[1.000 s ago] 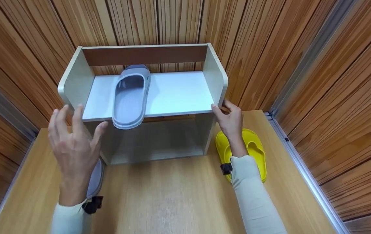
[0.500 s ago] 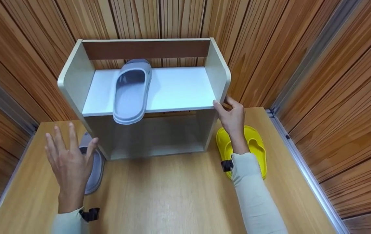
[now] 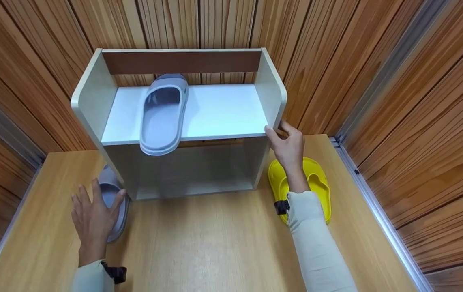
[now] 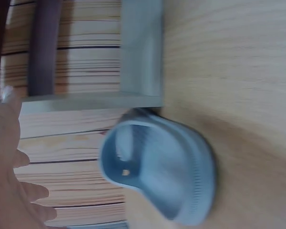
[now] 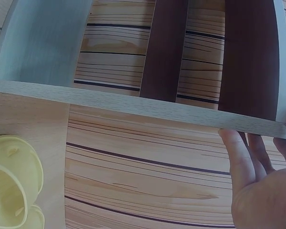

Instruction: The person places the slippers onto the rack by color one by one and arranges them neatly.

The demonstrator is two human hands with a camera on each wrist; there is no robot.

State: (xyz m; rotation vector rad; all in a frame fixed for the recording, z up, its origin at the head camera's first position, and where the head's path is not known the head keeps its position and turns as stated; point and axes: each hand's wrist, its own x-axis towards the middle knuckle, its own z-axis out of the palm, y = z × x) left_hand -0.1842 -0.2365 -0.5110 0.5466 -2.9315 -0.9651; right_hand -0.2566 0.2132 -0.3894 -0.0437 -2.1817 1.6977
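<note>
A grey slipper (image 3: 161,125) lies on the upper board of a pale two-tier shelf unit (image 3: 97,91), its front end slightly past the edge. My right hand (image 3: 291,152) grips the unit's right side panel, thumb at the board's front corner and fingers against the outer face, as the right wrist view shows. To the left, my left hand (image 3: 95,219) hovers with spread fingers over another grey slipper (image 3: 109,176). That slipper sits on the wooden surface beside the unit's left side, partly hidden by the hand in the head view; the left wrist view shows its opening (image 4: 167,152).
Yellow slippers (image 3: 318,178) stand right of the shelf unit, partly covered by my right forearm. Wood-panelled walls (image 3: 320,73) rise behind and at both sides. A metal rail (image 3: 371,215) borders the surface on the right.
My left hand has come down and back from near the unit's left upper side to over the grey slipper beside it. My right hand keeps its grip on the side panel.
</note>
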